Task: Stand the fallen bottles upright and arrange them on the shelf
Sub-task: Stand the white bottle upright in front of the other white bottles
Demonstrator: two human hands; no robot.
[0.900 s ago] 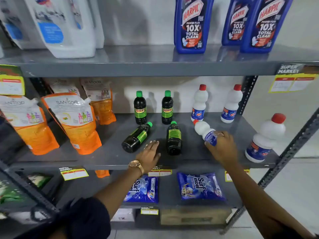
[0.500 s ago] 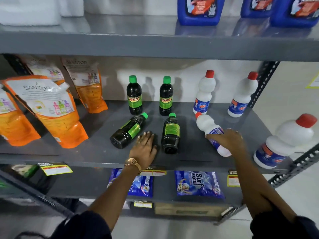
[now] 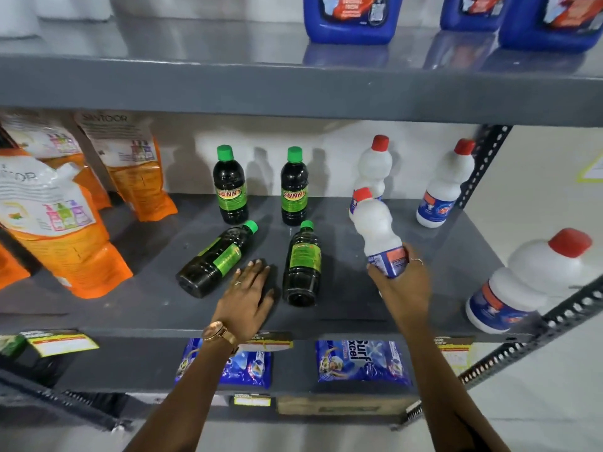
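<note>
The right hand (image 3: pixel 403 285) has its grip clamped around the base of a white plastic bottle with a red cap and blue label (image 3: pixel 375 230), fingers wrapped over the label band, the bottle raised clear of the grey metal shelf (image 3: pixel 456 256) and tilted, cap leaning up and to the left. The left hand (image 3: pixel 249 298) lies flat and spread on the shelf, its grip apart and holding nothing, resting between 2 fallen dark plastic bottles with green caps and green labels: the left fallen one (image 3: pixel 217 259) lies slanted just beside the fingertips, the right fallen one (image 3: pixel 303 262) lies just beside the thumb side with its cap pointing to the back.

Behind them 2 matching dark bottles (image 3: pixel 230 187) stand upright at the back. 2 more white bottles stand at the back right, 1 partly hidden behind the held bottle and the other (image 3: pixel 445 187) near the shelf post, and a further white one (image 3: pixel 528 282) sits at the front right edge, seemingly leaning.

The white bottle looks stiff-walled and, if full, fairly heavy toward the base, so a low hold like this steadies it well for setting down. The dark bottles look smooth, round and liable to roll; the waist at the label seems the best place to take hold.
</note>
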